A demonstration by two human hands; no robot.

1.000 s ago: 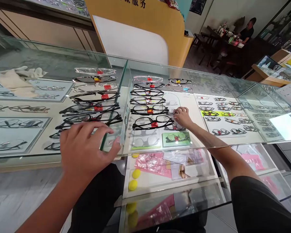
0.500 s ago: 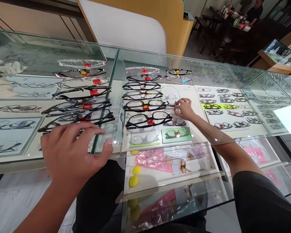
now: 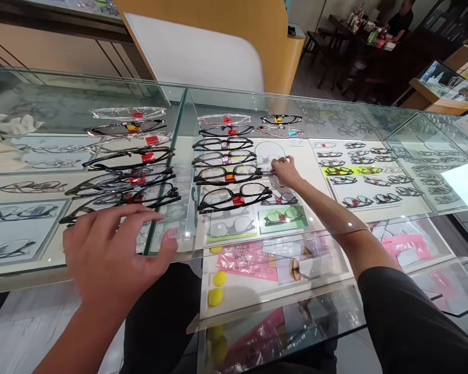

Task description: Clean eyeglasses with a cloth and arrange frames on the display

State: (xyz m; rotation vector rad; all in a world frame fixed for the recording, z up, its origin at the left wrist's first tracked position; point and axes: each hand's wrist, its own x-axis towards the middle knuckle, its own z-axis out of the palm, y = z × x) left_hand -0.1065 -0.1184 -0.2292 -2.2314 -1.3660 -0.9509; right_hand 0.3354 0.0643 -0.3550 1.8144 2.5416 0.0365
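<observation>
My left hand hovers at the near edge of the left column of eyeglasses, fingers loosely bent and thumb apart, holding nothing. Partly behind it lies a dark pair of glasses with a red tag. My right hand reaches far over the display case, its fingers closed together at a small dark pair of glasses. That pair is mostly hidden by the fingers and the row beside it. A glass edge and a light spot show across my right forearm. Left of this hand lies a black-framed pair with a red tag.
More glasses sit on the case's inner boards to the right. Below, an open drawer holds pink packets and yellow round pieces. A white chair stands beyond the case. A person sits far off.
My right hand has shifted slightly left, and the small dark glasses at its fingers have moved with it. My left hand stays nearly in place. The view has tilted slightly.
</observation>
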